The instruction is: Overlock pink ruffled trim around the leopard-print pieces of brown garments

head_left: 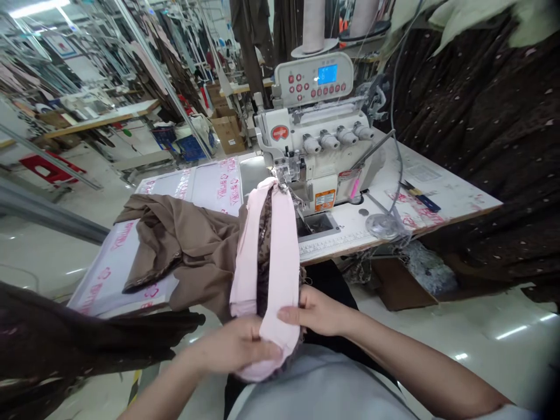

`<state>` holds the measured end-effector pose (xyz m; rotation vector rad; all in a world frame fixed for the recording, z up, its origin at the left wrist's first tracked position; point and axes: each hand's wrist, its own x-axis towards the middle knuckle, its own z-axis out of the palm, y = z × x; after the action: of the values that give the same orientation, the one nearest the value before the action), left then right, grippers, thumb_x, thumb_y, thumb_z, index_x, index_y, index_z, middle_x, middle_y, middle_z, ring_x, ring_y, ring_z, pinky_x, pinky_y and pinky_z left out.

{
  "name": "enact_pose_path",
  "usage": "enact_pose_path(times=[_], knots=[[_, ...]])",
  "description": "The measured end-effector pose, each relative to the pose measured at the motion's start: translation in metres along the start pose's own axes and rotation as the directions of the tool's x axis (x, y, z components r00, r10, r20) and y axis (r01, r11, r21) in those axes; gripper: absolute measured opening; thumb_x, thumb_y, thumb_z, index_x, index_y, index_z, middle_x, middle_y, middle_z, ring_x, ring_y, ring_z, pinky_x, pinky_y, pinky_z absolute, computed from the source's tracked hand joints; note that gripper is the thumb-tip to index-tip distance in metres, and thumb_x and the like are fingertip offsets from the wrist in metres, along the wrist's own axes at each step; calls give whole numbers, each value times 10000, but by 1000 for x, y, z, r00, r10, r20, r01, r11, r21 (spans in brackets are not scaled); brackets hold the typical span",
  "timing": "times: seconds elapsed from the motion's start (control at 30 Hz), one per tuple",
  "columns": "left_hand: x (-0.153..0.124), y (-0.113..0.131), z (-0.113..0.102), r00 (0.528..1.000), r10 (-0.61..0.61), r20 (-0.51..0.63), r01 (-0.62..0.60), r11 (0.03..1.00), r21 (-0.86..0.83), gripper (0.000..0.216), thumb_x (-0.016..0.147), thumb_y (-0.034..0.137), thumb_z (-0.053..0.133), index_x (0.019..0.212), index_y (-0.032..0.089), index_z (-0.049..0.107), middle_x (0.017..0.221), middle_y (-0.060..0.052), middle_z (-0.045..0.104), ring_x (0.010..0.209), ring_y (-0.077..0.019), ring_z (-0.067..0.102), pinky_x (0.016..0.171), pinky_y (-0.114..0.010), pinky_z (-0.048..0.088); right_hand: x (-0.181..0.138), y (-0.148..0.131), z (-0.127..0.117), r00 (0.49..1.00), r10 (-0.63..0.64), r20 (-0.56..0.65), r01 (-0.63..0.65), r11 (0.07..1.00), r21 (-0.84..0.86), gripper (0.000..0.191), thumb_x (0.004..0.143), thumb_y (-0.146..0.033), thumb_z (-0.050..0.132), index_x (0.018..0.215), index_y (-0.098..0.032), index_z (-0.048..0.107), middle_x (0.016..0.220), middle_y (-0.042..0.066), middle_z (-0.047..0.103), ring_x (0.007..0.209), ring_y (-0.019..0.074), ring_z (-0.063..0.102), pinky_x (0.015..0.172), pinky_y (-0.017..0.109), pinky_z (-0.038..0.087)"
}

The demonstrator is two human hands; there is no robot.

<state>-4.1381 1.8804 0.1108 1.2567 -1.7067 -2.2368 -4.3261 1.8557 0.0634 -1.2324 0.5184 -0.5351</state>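
A pale pink waistband (283,245) forms a long loop from the needle area of the sewing machine (301,128) toward my lap. Patterned dark lining shows inside the loop. My left hand (234,347) grips the band's near end, thumb on top and fingers underneath. On the right edge, my right hand (321,312) pinches the same band between thumb and fingers. Brown fabric (188,239), joined at the band's left side, lies bunched over the table. The band's far end sits at the presser foot, where the exact contact is hard to make out.
Snips (420,197) lie on the right of the sewing table (464,192). Thread cones (314,29) stand above the machine. Dark patterned fabric hangs at the right, and more dark cloth (87,332) drapes at the lower left. A metal pole (52,210) crosses the left side.
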Motion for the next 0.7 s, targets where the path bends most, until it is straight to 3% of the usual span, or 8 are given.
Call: enact_pose_path(times=[0.1,0.2,0.23,0.27,0.33,0.47,0.57,0.7], knots=[[28,9,-18,880,166,-444,-209,977,-49,292,782,405,485,836,128,561,734,-32,536,630,-129,474,601,-237,383,-9,-9,6,998,-25,-63,25,1000,-3,404,804,-490,498,684,-106,530,530,-24,434,432,49,361,397,167,286],[57,16,-36,413,404,-816,-161,914,372,401,794,423,457,1064,129,494,982,-112,561,888,-218,516,786,-331,395,-14,-15,10,994,-34,-104,30,999,-39,431,815,-493,473,626,-108,512,491,-22,415,413,50,339,379,171,243],[62,18,-42,336,450,-828,-21,882,471,457,783,437,474,1110,118,466,1004,-135,562,918,-242,515,805,-353,387,-15,-16,10,992,-36,-117,30,998,-58,441,818,-494,466,601,-111,498,476,-24,400,410,50,330,376,174,229],[64,19,-49,319,466,-825,121,844,523,476,773,454,485,1100,108,474,963,-145,579,894,-258,528,792,-365,389,-15,-17,10,991,-37,-131,27,997,-78,447,818,-495,464,581,-116,481,466,-27,385,409,50,322,376,176,219],[54,22,-65,435,422,-795,280,776,565,380,771,472,476,903,127,565,763,-108,607,740,-250,554,712,-351,406,-13,-21,11,989,-29,-146,13,994,-110,446,819,-493,461,567,-125,454,461,-31,367,416,51,315,381,178,209],[11,31,-87,671,345,-656,57,858,510,377,794,476,433,627,165,566,676,-35,610,687,-205,552,670,-293,426,-12,-29,16,986,-49,-157,26,990,-141,433,823,-482,456,569,-133,419,484,-37,337,443,46,280,391,175,196],[-8,39,-87,631,383,-674,-114,906,408,349,816,452,424,846,163,617,887,-33,641,852,-212,557,797,-301,422,-10,-28,20,981,-75,-177,53,991,-127,434,827,-483,444,571,-135,405,499,-37,329,453,44,267,393,175,192],[0,46,-85,468,463,-753,-144,880,452,366,843,422,393,999,159,593,985,-42,626,915,-209,539,873,-308,380,-2,-25,14,972,-56,-227,23,989,-146,455,823,-496,441,544,-139,395,461,-40,328,420,44,272,382,186,180]])
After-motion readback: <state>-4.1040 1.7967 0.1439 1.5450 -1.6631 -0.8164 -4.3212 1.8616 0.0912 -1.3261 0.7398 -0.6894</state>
